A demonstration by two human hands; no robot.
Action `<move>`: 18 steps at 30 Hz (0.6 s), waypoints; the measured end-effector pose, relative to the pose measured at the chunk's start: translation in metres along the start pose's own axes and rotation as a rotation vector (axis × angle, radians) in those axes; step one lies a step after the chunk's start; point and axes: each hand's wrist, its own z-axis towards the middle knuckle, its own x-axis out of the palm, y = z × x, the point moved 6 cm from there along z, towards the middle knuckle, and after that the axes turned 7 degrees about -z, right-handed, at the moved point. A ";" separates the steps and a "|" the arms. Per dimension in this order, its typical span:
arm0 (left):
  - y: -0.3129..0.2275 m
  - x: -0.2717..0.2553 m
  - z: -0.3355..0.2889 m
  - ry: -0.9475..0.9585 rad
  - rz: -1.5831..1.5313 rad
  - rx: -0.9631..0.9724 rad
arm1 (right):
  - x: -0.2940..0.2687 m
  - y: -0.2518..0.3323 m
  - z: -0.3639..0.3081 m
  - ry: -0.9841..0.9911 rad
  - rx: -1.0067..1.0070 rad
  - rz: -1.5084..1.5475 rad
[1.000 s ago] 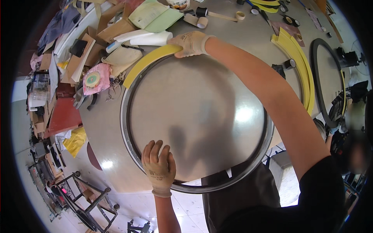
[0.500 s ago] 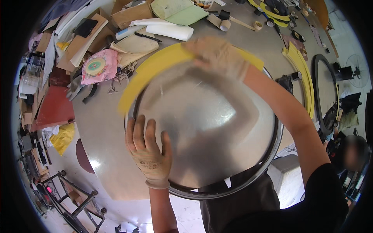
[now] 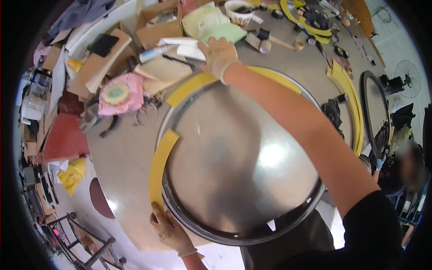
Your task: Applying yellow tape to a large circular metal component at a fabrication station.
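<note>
Yellow strip (image 3: 158, 171) lies along the ring (image 3: 294, 227) at nine o'clock, lower end pinched by my left hand (image 3: 171, 231); right hand (image 3: 220, 57) spreads near twelve. Better I keep both curves even.

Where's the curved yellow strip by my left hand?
On the head view's left, the curved yellow strip overlaps the round grey ring and reaches your left hand.

Grey tabletop (image 3: 121, 166) beneath large ring (image 3: 258, 241), pink packet (image 3: 131, 102)

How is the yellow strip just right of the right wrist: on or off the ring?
On: the strip covers part of the ring's far curve.
</note>
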 end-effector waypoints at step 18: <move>-0.019 0.029 0.007 0.030 0.044 0.001 | -0.106 0.006 0.088 -1.016 -0.391 0.029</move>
